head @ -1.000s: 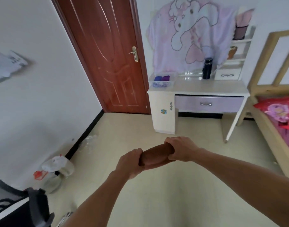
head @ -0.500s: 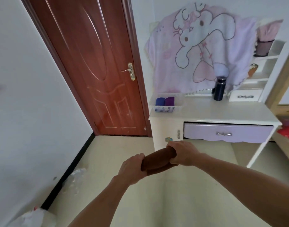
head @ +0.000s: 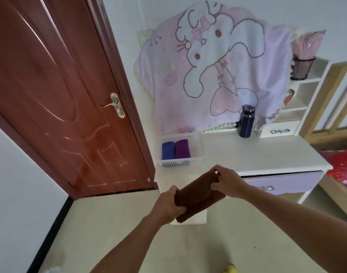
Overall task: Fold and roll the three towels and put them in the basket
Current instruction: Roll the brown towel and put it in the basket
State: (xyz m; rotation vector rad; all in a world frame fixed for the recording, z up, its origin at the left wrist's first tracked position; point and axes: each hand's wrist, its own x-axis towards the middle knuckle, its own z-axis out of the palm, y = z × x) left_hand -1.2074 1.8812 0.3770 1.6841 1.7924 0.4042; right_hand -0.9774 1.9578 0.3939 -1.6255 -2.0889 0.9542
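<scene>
A rolled brown towel (head: 196, 196) hangs in the air between both hands, in front of the white desk (head: 267, 154). My left hand (head: 166, 205) grips its lower left end. My right hand (head: 226, 181) pinches its upper right end. On the desk's left corner stands a white mesh basket (head: 176, 163). Inside it lie a rolled blue towel (head: 167, 150) and a rolled purple towel (head: 182, 148), side by side on the left. The basket's right part holds nothing.
A dark bottle (head: 246, 124) stands at the back of the desk beside a small white drawer unit (head: 279, 131). A pink cartoon blanket (head: 218, 71) hangs behind. A red-brown door (head: 60, 95) is at left. A wooden bed (head: 342, 154) is at right.
I have come closer to the desk; the basket and desk now look larger and nearer. The brown towel stays between both hands and has risen toward the desk edge.
</scene>
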